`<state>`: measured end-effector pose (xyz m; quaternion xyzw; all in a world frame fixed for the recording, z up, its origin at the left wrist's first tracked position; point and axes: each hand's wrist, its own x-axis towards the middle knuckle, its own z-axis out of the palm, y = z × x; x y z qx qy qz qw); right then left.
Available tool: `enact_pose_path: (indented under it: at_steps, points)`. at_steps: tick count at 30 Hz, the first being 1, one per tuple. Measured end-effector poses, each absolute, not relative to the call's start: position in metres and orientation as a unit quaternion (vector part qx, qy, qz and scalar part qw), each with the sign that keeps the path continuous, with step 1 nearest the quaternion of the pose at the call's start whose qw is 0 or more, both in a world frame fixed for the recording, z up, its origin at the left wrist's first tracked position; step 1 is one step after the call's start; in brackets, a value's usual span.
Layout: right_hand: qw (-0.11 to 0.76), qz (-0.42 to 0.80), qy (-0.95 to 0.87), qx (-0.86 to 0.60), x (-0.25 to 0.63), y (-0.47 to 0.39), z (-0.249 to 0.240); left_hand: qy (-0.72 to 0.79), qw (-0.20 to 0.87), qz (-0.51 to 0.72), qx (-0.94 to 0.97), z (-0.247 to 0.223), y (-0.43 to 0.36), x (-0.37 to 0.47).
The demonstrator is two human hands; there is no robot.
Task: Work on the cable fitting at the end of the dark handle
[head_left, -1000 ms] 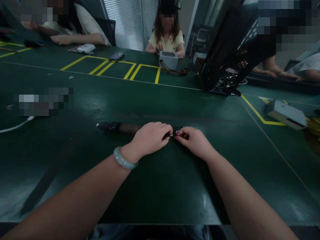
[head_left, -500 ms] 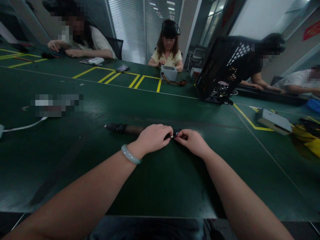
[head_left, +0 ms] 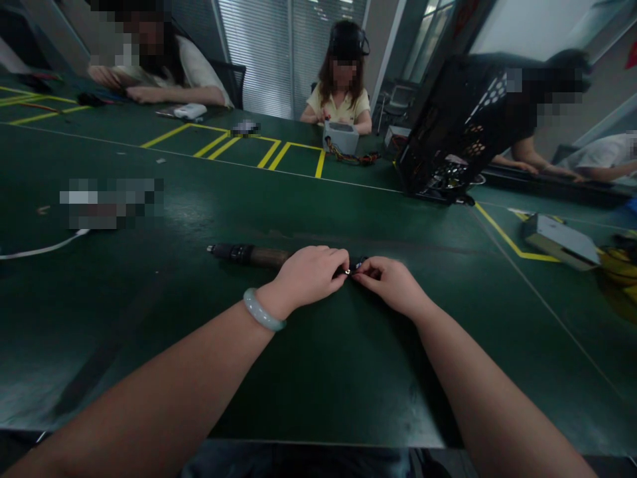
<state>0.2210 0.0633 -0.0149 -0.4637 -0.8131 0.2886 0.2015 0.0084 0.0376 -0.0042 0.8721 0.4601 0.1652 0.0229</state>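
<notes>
A dark electric screwdriver [head_left: 261,256] with a brown grip lies across the table, its metal tip pointing left. My left hand [head_left: 313,275], with a pale bangle at the wrist, is closed over the far right part of the tool and hides much of it. A small shiny metal piece [head_left: 348,271] shows at its fingertips. Facing it, my right hand [head_left: 391,279] pinches thumb and finger together at a small dark part beside that metal piece. The fingers cover most of what they hold, so its kind is unclear.
A black computer case [head_left: 438,133] stands tilted at the back right. A grey metal box [head_left: 562,240] lies on the right, and a power supply [head_left: 341,138] with cables sits before a person opposite. A white cable [head_left: 44,252] runs in from the left. Other people work around the table.
The view has shifted slightly, so the far people and boxes sit a little higher. Both hands keep their pinch at the same spot by the screwdriver.
</notes>
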Motion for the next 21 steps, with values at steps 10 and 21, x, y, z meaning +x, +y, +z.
enact_pose_path:
  at_steps: [10, 21]
  points:
    - [0.197, 0.29, -0.812, -0.466, 0.2217, 0.0621, -0.012, 0.458, 0.025, 0.17, 0.872, -0.0068, 0.0389, 0.0076]
    - [0.204, 0.292, -0.808, -0.469, 0.2211, 0.0626, -0.014, 0.467, 0.034, 0.155, 0.87, -0.0046, 0.0386, 0.0093]
